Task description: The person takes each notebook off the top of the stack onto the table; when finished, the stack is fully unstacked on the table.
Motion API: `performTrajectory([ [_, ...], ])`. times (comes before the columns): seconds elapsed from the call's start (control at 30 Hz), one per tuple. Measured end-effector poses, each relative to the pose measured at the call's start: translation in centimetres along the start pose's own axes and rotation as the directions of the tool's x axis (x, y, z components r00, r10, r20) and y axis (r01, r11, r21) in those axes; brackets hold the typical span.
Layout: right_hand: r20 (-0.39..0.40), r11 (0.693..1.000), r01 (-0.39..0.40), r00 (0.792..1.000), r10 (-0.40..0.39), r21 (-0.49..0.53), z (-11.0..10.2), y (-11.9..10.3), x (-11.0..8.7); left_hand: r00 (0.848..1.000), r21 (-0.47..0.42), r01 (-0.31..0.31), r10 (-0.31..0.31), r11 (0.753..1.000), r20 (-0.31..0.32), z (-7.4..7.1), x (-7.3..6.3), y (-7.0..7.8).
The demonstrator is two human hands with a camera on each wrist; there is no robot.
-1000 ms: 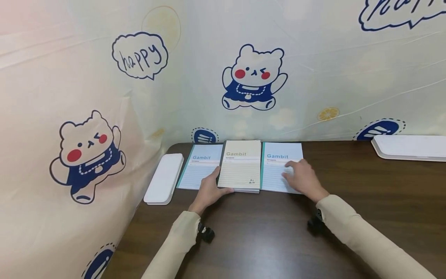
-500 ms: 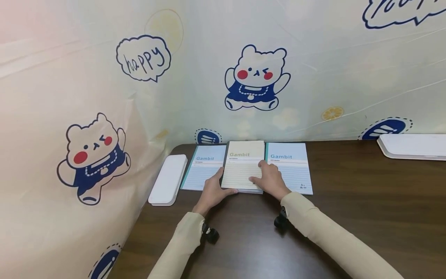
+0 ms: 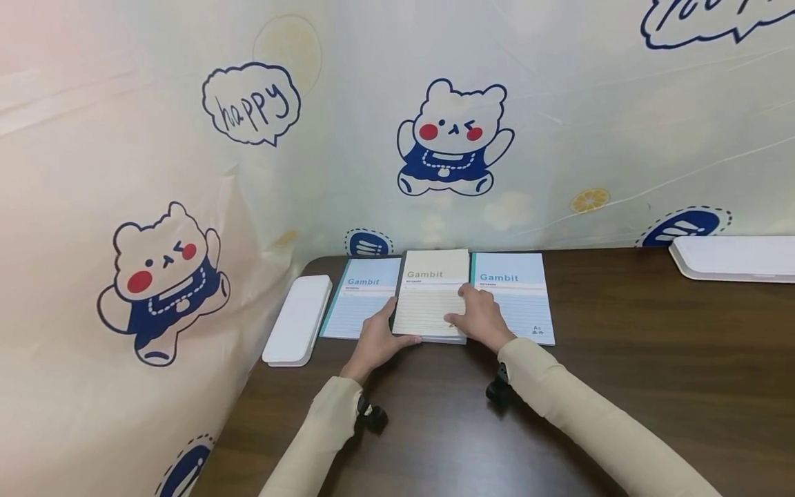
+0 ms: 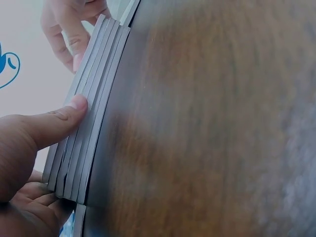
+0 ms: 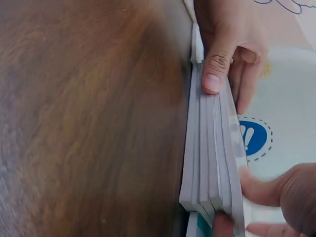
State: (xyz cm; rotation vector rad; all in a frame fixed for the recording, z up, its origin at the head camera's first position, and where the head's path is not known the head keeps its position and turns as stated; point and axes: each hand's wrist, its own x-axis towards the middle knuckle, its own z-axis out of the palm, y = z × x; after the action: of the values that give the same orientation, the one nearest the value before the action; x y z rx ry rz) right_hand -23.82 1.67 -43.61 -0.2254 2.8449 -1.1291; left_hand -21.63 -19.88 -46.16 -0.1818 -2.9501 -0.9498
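Observation:
A cream notebook (image 3: 428, 297) marked "Gambit" tops a neat pile between two blue notebooks. The pile's stacked edges (image 4: 96, 98) show in the left wrist view. My left hand (image 3: 375, 338) grips the pile's near left corner, its thumb (image 4: 61, 121) across the near edges and its fingers along the left side. My right hand (image 3: 486, 321) is at the right side of the cream notebook. Its thumb (image 5: 261, 188) lies on the cover, and a fingertip (image 5: 223, 224) shows at the notebook's side edge, pinching it.
The left blue notebook (image 3: 357, 304) and right blue notebook (image 3: 518, 293) flank the pile. A white flat case (image 3: 297, 321) lies at the left, another white case (image 3: 739, 259) at the far right. A printed cloth (image 3: 348, 152) hangs behind the dark wooden table (image 3: 447, 428).
My right hand has moved left from the right blue notebook to the cream notebook's right edge, then stayed there. My left hand has kept its place at the pile's corner.

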Motion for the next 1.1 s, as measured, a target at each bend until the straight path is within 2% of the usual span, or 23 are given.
performTrajectory([
  [0.27, -0.016, 0.999, -0.045, 0.999, 0.045, -0.004, -1.0, 0.9, 0.0, 0.999, -0.01, -0.043, 0.043, 0.999, -0.015, 1.1, 0.3, -0.1],
  [0.4, -0.023, 0.988, -0.088, 0.996, 0.092, 0.123, -2.0, 0.9, 0.1, 0.999, -0.022, -0.045, 0.045, 0.999, 0.006, 1.6, 0.5, 0.0],
  [0.47, 0.013, 0.969, -0.106, 0.994, 0.106, 0.224, -2.5, 1.0, 0.0, 0.999, -0.028, -0.045, 0.045, 0.999, 0.01, 1.7, 0.5, 0.0],
  [0.6, 0.061, 0.902, -0.133, 0.991, 0.119, 0.41, -3.7, 2.1, -0.7, 0.999, -0.016, -0.054, 0.054, 0.998, -0.002, 1.4, 0.5, -0.2],
  [0.67, 0.042, 0.876, -0.116, 0.993, 0.109, 0.467, -5.0, 3.5, -1.4, 0.999, -0.007, -0.046, 0.046, 0.999, -0.004, 1.1, 0.5, -0.3],
  [0.73, 0.004, 0.869, -0.072, 0.997, 0.081, 0.49, -6.9, 5.3, -2.6, 0.999, -0.005, -0.034, 0.034, 0.999, -0.006, 0.7, 0.5, -0.4],
  [0.8, -0.039, 0.877, -0.029, 0.998, 0.054, 0.48, -9.4, 7.5, -4.1, 1.0, -0.004, -0.021, 0.021, 1.0, -0.001, 0.3, 0.4, -0.5],
  [0.87, -0.093, 0.9, -0.002, 0.995, 0.047, 0.437, -12.2, 9.9, -5.7, 1.0, -0.004, -0.016, 0.016, 1.0, 0.005, -0.2, 0.3, -0.6],
  [1.0, -0.149, 0.945, -0.059, 0.982, 0.113, 0.323, -16.8, 13.8, -8.2, 1.0, 0.005, -0.009, 0.009, 1.0, 0.007, -0.8, 0.2, -0.7],
  [1.1, -0.146, 0.959, -0.118, 0.976, 0.159, 0.258, -18.7, 15.7, -8.9, 1.0, 0.008, -0.013, 0.013, 1.0, 0.002, -0.9, 0.3, -0.7],
])
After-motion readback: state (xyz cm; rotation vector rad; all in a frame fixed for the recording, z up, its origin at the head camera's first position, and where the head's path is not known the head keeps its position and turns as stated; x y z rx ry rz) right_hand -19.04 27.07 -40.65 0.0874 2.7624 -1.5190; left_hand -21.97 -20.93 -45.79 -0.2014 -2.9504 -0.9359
